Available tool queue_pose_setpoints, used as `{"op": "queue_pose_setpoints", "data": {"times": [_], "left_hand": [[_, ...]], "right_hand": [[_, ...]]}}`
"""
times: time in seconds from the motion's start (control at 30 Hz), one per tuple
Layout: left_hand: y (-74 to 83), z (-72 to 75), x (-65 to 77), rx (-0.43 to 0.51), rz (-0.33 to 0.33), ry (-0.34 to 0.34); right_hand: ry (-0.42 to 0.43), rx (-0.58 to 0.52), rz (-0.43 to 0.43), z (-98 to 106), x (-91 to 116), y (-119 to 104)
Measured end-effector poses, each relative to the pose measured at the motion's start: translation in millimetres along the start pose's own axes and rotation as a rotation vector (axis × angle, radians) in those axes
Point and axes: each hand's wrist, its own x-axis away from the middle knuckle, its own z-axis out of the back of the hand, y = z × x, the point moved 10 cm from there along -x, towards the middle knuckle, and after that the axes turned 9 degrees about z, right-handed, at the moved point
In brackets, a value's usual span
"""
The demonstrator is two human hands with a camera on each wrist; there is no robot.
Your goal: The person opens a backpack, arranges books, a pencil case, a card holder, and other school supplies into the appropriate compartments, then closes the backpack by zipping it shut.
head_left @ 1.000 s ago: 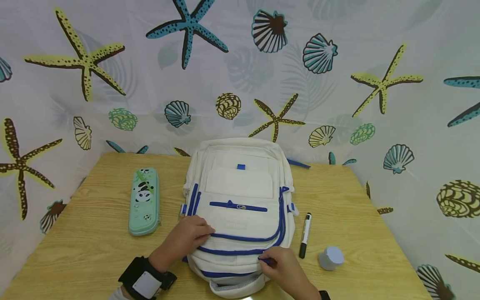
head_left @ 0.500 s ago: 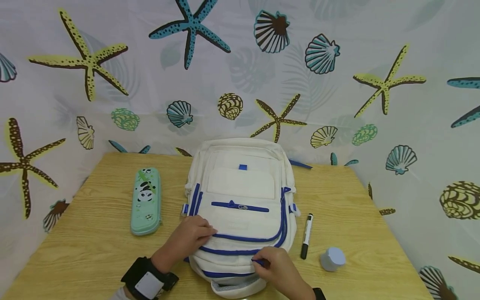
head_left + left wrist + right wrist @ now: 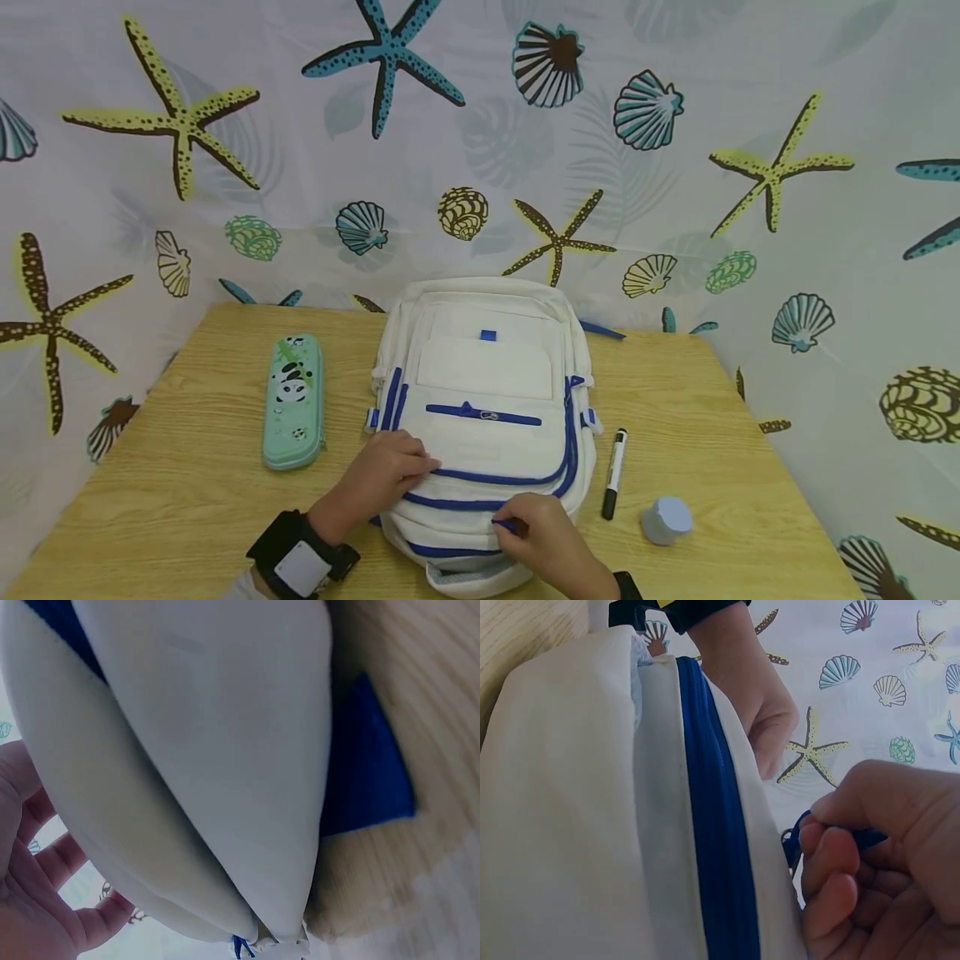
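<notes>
Head-view count. Backpacks: one white backpack (image 3: pixel 483 367). On its face: one short horizontal blue zip (image 3: pixel 450 410) and one small blue loop tab (image 3: pixel 488 336) above it. Blue zip pulls between fingertips: one blue zip pull (image 3: pixel 506 524). Pencil cases: one green panda pencil case (image 3: pixel 292 421). Marker pens: one white-and-black marker pen (image 3: pixel 615 473). Light-blue cylindrical objects: one light-blue cylinder (image 3: pixel 667 520). Hands: two, comprising one left hand (image 3: pixel 381 471) and one right hand (image 3: pixel 543 535). Counters: one wooden counter (image 3: pixel 697 400). Starfish and shell prints (image 3: pixel 390 54): many, several cut off by the frame; exact total not established.
</notes>
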Motion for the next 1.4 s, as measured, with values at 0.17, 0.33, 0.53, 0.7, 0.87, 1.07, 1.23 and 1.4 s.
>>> {"op": "queue_pose_setpoints", "data": {"times": [0.17, 0.33, 0.53, 0.7, 0.87, 1.07, 1.23, 1.4], "left_hand": [[18.7, -3.1, -5.3, 0.009, -0.079, -0.024], [27.5, -8.3, -7.6, 0.011, -0.114, -0.022], [30.9, -9.5, -9.4, 0.03, -0.129, -0.011], [32.8, -9.5, -9.6, 0.041, -0.145, 0.018], [32.6, -8.8, -9.7, 0.042, -0.14, 0.026], [33.2, -6.8, -9.9, 0.055, -0.142, 0.035], [31.7, -8.8, -9.7, 0.059, -0.132, 0.011], [30.1, -9.0, -8.9, 0.09, -0.132, 0.013]], "right_hand": [[-0.022, -0.033, -0.005, -3, -2, -2], [-0.035, -0.042, -0.002, -4, -2, -3], [-0.034, -0.04, 0.027, -5, -2, -6], [-0.064, -0.052, 0.032, -13, -6, -10], [-0.079, -0.028, 0.05, -21, -11, -15], [-0.096, -0.014, 0.076, -29, -17, -20], [-0.139, -0.005, 0.086, -36, -21, -22], [-0.185, -0.008, 0.075, -38, -23, -22]]}}
